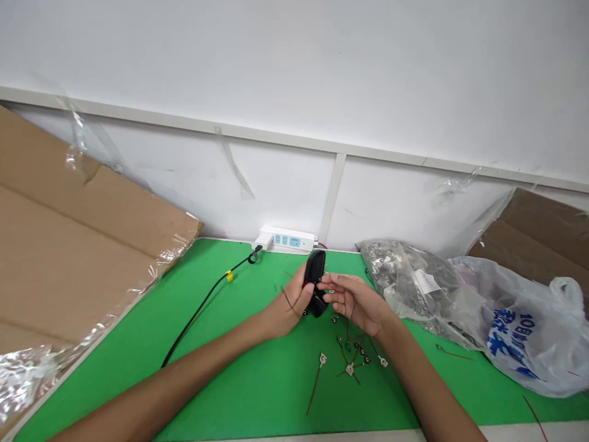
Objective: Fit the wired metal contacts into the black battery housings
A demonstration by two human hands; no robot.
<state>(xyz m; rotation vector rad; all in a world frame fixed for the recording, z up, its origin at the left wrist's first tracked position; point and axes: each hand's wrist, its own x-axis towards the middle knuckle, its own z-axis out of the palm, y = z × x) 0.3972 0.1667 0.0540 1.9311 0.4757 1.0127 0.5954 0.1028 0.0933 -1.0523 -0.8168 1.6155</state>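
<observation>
- Black plastic object [315,282] clamped in the grip of the left hand [288,310]
- Right hand [354,301]: grip apart, fingertips touching the object
- Wired metal terminals [352,362] lying below on the green surface [257,393]

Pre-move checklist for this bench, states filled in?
1. Left hand grip on the black plastic part: ok, wrapped around it.
2. Right hand fingertips on that part: cannot tell, the contact is partly hidden.
3. Wire-lead terminals on the green mat: ok, lying loose below the hands.
4. Black cable clear of the arms: not ok, it runs under the left forearm.
5. Clear bag of metal parts closed: cannot tell.
</observation>
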